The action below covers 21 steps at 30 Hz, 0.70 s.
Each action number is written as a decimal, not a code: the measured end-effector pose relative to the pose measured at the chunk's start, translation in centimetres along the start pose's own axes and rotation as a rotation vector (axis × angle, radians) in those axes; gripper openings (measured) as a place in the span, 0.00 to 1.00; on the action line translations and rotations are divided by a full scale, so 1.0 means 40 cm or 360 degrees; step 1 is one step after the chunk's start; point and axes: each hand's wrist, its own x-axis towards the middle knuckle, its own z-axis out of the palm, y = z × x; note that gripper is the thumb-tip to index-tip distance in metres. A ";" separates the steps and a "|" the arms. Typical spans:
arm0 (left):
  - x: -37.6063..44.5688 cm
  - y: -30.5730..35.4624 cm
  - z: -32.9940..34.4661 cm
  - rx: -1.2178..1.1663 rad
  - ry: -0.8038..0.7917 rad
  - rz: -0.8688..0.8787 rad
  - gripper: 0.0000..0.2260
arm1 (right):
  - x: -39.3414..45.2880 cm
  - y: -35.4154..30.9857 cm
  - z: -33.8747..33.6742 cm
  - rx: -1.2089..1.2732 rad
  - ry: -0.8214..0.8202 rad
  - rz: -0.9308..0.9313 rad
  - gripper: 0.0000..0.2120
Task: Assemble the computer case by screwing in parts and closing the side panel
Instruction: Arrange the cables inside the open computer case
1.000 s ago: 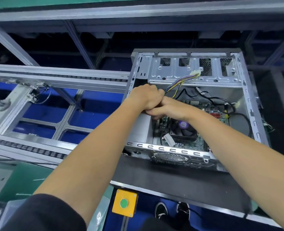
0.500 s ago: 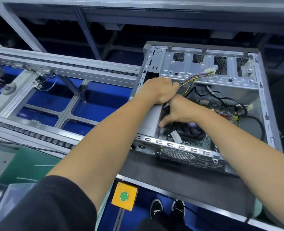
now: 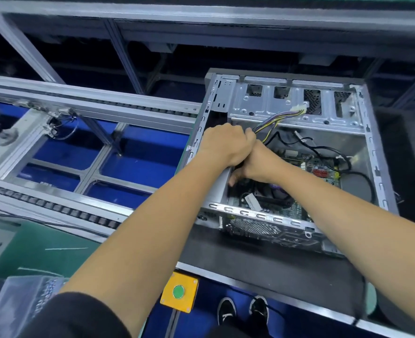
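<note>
The open computer case [image 3: 369, 152] lies on its side on a black mat, its side panel off. Inside are the motherboard [image 3: 311, 164] and a black CPU fan [image 3: 274, 195]. My left hand [image 3: 227, 145] is a fist at the case's upper left, gripping a bundle of yellow and purple cables [image 3: 278, 118] that runs up to a white connector [image 3: 299, 109]. My right hand [image 3: 252, 167] sits just under the left one. Its fingers bend down into the case beside a grey metal box [image 3: 216, 189]. What those fingers touch or hold is hidden.
A roller conveyor frame [image 3: 84, 113] runs off to the left over a blue floor. A yellow box with a green button [image 3: 179, 292] hangs below the bench edge. The black mat [image 3: 262, 262] extends in front of the case. Black cables [image 3: 362, 176] loop across the case's right side.
My right hand has dropped from beside the left fist to lower inside the case, fingers pointing down. My left hand has kept its grip on the cable bundle.
</note>
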 end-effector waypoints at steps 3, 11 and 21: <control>0.006 0.007 -0.008 0.0070 -0.0089 -0.0005 0.26 | -0.003 0.004 -0.009 0.0007 0.0011 -0.0049 0.29; 0.013 0.020 0.000 0.0059 0.0042 -0.0210 0.27 | 0.009 0.030 -0.028 -0.0037 0.0082 -0.0038 0.12; 0.006 0.018 -0.009 0.0217 -0.0137 -0.0102 0.24 | -0.001 0.018 -0.027 0.0012 -0.0122 -0.0054 0.11</control>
